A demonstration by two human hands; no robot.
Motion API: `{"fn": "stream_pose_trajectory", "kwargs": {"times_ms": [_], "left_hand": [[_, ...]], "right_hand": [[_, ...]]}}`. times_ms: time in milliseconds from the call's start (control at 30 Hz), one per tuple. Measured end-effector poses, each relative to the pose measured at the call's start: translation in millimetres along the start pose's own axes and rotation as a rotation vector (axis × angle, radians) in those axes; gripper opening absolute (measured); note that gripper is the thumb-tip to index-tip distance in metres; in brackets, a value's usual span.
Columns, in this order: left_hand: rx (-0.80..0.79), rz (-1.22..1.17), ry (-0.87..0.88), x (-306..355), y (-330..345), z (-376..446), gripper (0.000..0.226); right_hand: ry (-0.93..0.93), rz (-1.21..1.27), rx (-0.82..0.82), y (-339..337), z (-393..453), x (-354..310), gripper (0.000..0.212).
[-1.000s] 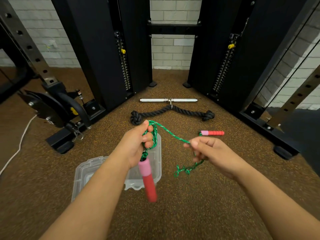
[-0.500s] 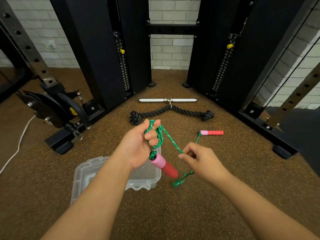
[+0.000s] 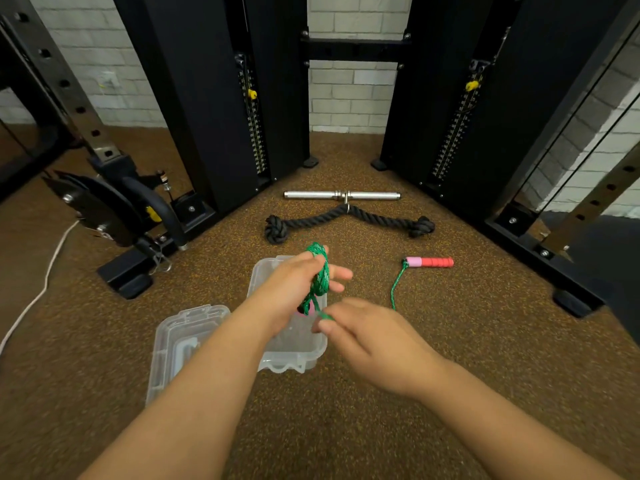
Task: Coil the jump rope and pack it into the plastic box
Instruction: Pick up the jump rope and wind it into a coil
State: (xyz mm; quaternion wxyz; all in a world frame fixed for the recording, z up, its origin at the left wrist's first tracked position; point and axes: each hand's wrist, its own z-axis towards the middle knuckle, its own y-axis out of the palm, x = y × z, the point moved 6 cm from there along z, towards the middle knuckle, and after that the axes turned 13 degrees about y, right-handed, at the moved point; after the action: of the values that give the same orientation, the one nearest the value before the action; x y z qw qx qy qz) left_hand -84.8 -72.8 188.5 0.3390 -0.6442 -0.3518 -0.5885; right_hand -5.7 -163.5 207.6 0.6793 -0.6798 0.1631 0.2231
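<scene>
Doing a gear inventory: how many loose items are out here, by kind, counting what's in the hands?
Jump rope: 1
Plastic box: 1
Box lid: 1
Metal bar: 1
Black rope: 1
Total: 5

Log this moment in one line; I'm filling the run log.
stage: coiling | left hand: holds rope coil | right hand: pinches rope | far handle: on floor | box: open
</scene>
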Motion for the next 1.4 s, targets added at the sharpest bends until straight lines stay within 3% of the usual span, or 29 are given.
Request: {"fn": "stream_pose_trajectory", "kwargs": {"times_ms": [133, 233, 367, 500, 567, 833, 1000, 1100, 1267, 1400], "left_hand": [[-0.045, 0.033, -0.048, -11.9, 0.4, 2.3, 0.024], [-0.138, 0.010, -0.053, -12.2, 5.6, 1.8, 0.029], [-0.232, 0.093, -0.075, -8.2, 13.7, -5.2, 0.041], [-0.443, -0.020, -0.179, -7.4, 24.9, -15.2, 0.055], [-0.498, -0.095, -0.182, -5.4, 28.1, -17.5, 0.051], [-0.297, -0.391, -0.140, 0.6, 25.2, -8.2, 0.032], [-0.016, -0.661, -0.066, 0.5, 8.2, 5.1, 0.030], [0.071, -0.606, -0.038, -1.7, 0.9, 7.9, 0.034], [0.024, -0.269, -0.027, -3.1, 4.1, 4.7, 0.033], [-0.070, -0.136, -0.069, -10.6, 1.0, 6.3, 0.066]], "right_hand": [[0.116, 0.256, 0.130, -27.9, 8.9, 16.6, 0.026], [0.160, 0.388, 0.134, -38.3, 12.6, 23.4, 0.027], [0.254, 0.424, 0.214, -48.6, 15.4, 37.3, 0.025], [0.329, 0.506, 0.252, -54.8, 18.4, 54.3, 0.026], [0.383, 0.553, 0.262, -53.7, 19.3, 66.3, 0.028], [0.429, 0.509, 0.203, -19.4, 18.4, 80.7, 0.029], [0.369, 0.268, 0.091, 5.1, 12.2, 69.4, 0.022], [0.302, 0.121, -0.021, 22.2, 7.7, 55.9, 0.028], [0.095, 0.112, -0.063, 22.7, 1.4, 20.1, 0.027], [0.056, 0.236, 0.029, -3.2, 3.1, 5.8, 0.025]]}}
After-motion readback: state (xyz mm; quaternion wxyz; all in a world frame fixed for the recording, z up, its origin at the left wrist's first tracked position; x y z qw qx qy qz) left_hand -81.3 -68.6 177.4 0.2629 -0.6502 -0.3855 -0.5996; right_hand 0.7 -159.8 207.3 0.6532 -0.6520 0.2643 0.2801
